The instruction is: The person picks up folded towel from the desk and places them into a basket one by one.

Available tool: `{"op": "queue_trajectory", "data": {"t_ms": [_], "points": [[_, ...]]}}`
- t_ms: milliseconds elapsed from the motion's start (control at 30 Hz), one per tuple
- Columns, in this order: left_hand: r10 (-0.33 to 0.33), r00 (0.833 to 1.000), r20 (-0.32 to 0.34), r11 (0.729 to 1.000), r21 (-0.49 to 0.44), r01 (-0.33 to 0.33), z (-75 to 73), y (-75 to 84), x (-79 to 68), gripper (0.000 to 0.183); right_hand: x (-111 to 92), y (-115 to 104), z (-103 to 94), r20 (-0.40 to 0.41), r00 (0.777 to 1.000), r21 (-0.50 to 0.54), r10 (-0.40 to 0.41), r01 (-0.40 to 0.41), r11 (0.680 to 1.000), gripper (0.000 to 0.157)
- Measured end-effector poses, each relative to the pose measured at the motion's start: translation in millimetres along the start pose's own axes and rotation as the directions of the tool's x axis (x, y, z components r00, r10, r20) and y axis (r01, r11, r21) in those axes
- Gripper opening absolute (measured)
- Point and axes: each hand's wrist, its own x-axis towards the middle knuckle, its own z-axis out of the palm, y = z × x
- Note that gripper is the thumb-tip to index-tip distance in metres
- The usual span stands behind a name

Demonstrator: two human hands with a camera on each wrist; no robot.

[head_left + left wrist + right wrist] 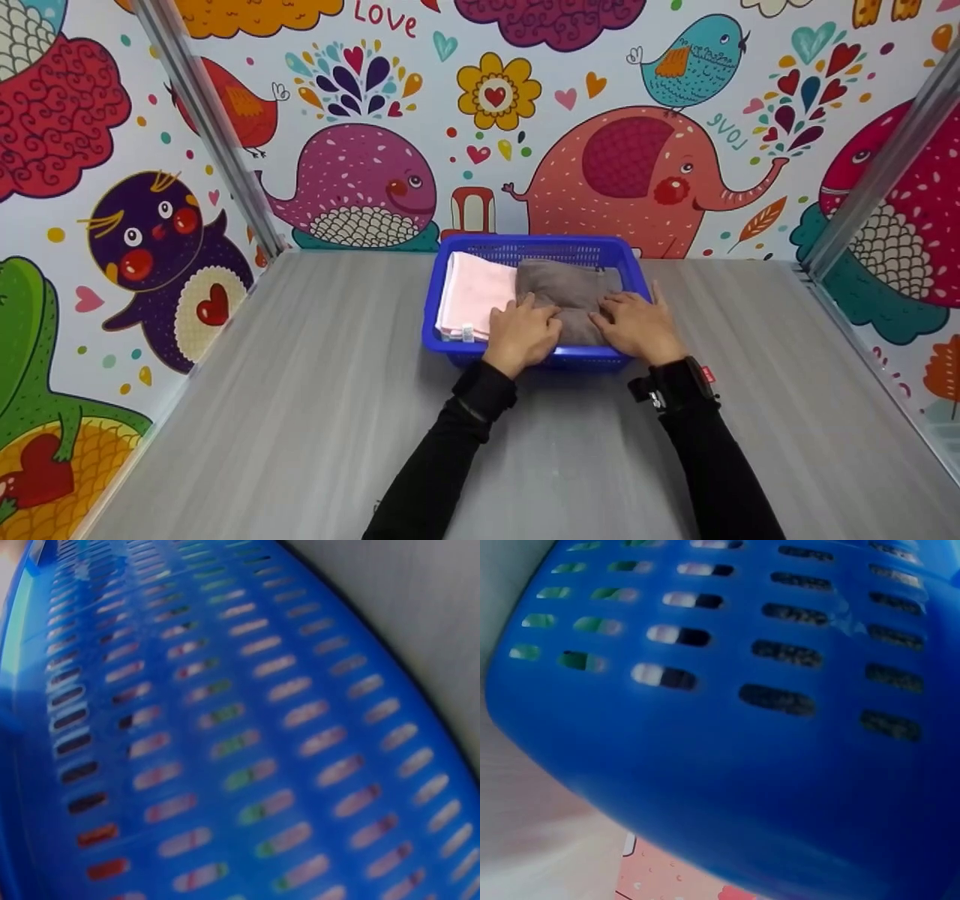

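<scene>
A blue plastic basket point(540, 241) with slotted walls holds a folded pink towel point(474, 289) on its left and a folded grey towel point(562, 281) on its right. My left hand point(523, 334) reaches over the near rim, its fingers resting on the grey towel's left part beside the pink one. On the right edge of the grey towel lie the fingers of my right hand point(639, 326), with the palm over the basket's near right corner. Both wrist views are filled by the basket's slotted wall point(247, 727) and rounded corner point(705, 757); colours show through the slots.
Beneath the basket is a grey table point(330, 390). Behind it rises a wall point(480, 112) printed with cartoon animals, joined by printed side panels at left and right. Metal posts point(210, 127) stand at the back corners. A white label point(468, 332) hangs from the pink towel.
</scene>
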Motion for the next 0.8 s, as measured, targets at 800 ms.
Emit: {"op": "queue_trajectory", "data": {"t_ms": [800], "points": [[0.009, 0.995, -0.101, 0.999, -0.047, -0.013, 4.0, 1.2, 1.7, 0.049, -3.7, 5.5, 3.1, -0.140, 0.990, 0.073, -0.008, 0.018, 0.997, 0.051]]}}
